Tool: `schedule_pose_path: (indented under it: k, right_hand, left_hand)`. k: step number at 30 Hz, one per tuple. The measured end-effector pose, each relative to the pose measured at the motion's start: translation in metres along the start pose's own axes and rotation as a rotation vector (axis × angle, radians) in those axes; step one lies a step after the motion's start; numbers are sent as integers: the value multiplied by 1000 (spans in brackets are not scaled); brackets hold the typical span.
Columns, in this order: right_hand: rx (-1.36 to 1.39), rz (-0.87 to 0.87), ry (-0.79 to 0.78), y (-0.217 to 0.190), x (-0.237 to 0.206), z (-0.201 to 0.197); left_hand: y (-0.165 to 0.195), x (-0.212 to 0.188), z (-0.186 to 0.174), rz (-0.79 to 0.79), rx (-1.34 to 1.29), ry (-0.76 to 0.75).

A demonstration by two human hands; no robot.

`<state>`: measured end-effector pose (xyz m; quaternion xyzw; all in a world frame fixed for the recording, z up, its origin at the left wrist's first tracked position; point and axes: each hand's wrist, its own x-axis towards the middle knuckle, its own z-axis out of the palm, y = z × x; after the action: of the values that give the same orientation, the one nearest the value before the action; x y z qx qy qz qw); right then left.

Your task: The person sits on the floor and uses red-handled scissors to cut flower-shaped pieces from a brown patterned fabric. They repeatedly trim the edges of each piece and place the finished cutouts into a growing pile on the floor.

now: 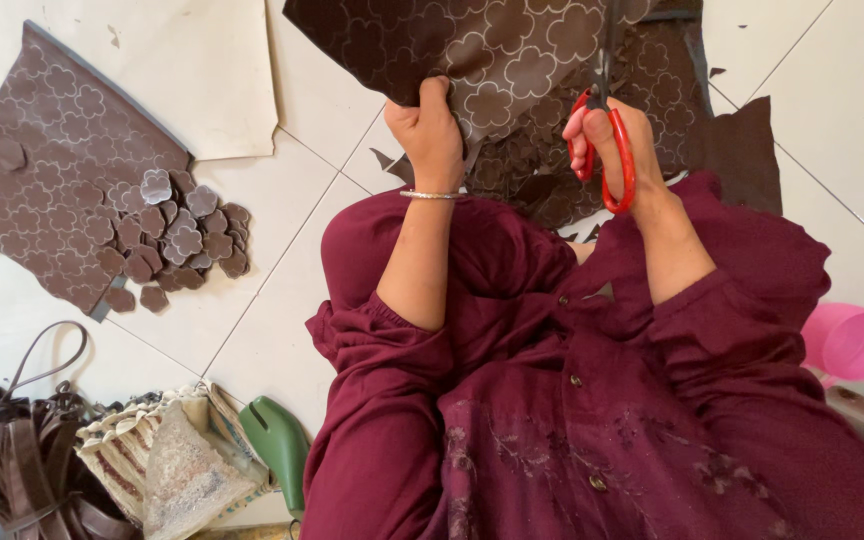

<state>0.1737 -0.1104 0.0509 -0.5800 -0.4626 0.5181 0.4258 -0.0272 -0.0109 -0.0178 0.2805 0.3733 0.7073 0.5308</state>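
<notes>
Left hand: my left hand [430, 125] is closed in a fist on the lower edge of the dark brown leather sheet printed with pale clover outlines [492, 50], thumb side up, pinching the sheet tight. A thin silver bangle [428, 195] sits on that wrist.

Right hand: my right hand [612, 135] is closed through the loops of the red-handled scissors [607, 150], fingers curled round the handles. The blades run up from my fingers onto the sheet; I cannot tell how far apart they stand.

Sheet: it hangs in front of me between both hands, its lower edge gathered in my left hand, and the scissors meet it just to the right of that hand.

Beneath my hands: brown leather offcuts [552, 180] lie on the white tiled floor [282, 260], above my maroon dress [572, 400].

Far to the left of my left hand: a second brown patterned leather piece [42, 150] lies flat on the floor, with a pile of cut-out brown clover shapes [177, 240] resting against its right edge.

Below and left of my left hand: a green plastic object [277, 440], a bundle of folded fabric [167, 450] and brown leather straps [22, 450].

Right of my right hand, lower down: a pink plastic cup [852, 340] lying on its side.
</notes>
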Motion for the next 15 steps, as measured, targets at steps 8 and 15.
schedule_pose_path:
  k: [8, 15]
  right_hand:
    - [-13, -45, 21, 3, 1, -3]
    - [-72, -32, 60, 3, 0, -6]
  left_hand:
    - [3, -2, 0, -10, -13, 5]
    - [3, -1, 0, -3, -8, 13]
